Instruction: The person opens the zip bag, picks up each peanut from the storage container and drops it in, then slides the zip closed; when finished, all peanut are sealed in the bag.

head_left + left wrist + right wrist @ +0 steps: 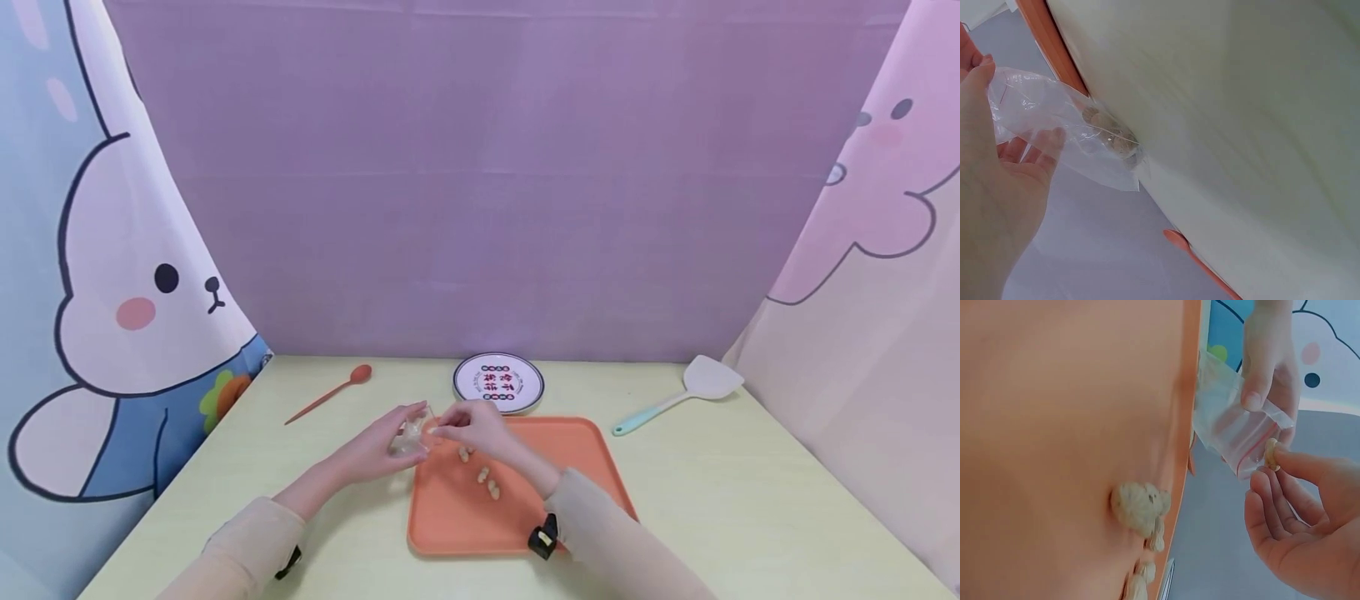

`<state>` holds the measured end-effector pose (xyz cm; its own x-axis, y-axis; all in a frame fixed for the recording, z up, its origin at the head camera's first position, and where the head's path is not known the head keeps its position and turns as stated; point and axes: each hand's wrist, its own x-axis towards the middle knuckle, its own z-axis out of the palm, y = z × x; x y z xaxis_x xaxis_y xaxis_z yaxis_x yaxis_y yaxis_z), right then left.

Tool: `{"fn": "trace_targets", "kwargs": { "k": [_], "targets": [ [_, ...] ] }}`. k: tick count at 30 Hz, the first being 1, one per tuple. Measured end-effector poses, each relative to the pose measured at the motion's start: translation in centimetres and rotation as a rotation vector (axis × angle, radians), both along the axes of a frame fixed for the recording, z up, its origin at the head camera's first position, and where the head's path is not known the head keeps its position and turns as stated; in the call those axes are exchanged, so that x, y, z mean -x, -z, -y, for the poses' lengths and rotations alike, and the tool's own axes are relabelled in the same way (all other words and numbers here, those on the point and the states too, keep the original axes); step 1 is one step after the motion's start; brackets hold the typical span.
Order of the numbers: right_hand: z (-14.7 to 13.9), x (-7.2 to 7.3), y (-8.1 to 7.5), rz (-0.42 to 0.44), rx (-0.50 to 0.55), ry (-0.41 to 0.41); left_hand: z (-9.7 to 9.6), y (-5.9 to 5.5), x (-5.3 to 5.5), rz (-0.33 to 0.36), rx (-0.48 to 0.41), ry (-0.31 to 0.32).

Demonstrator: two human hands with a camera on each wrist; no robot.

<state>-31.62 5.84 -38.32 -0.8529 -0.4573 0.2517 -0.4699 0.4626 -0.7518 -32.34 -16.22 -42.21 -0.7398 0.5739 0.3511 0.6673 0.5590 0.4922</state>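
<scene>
My left hand [378,446] holds a clear zip bag [1069,140] with a red seal line, thumb on one side and fingers on the other. Several peanuts [1110,132] lie in the bottom of the bag. At the bag's mouth, my right hand [1310,519] pinches one peanut [1270,454] between thumb and fingertips. Below the right hand is an orange tray [450,529], where several unshelled peanuts [483,475] lie in a loose line. The bag hangs by the tray's left edge.
Behind the tray sits a round white plate [480,384] with a dark rim and printed characters. An orange-red spoon [330,396] lies at the back left. A spatula [678,396] with a white head and mint handle lies at the right.
</scene>
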Motion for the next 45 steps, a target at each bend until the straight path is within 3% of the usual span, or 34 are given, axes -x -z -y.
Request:
{"fn": "trace_targets", "kwargs": {
  "k": [16, 29, 36, 45],
  "targets": [
    [0.3, 0.4, 0.2, -0.003, 0.014, -0.026, 0.0, 0.1, 0.1, -0.008, -0.005, 0.0],
    [-3.5, 1.4, -0.2, -0.052, 0.004, -0.064, 0.0, 0.2, 0.2, 0.01, -0.011, -0.002],
    [-6.2, 2.4, 0.0, -0.085, -0.074, -0.001, 0.0, 0.0, 0.1, 0.028, -0.018, 0.003],
    [-8.8, 3.6, 1.6, -0.011, -0.13, 0.001, 0.0, -0.2, -0.2, 0.065, -0.013, -0.016]
  ]
}}
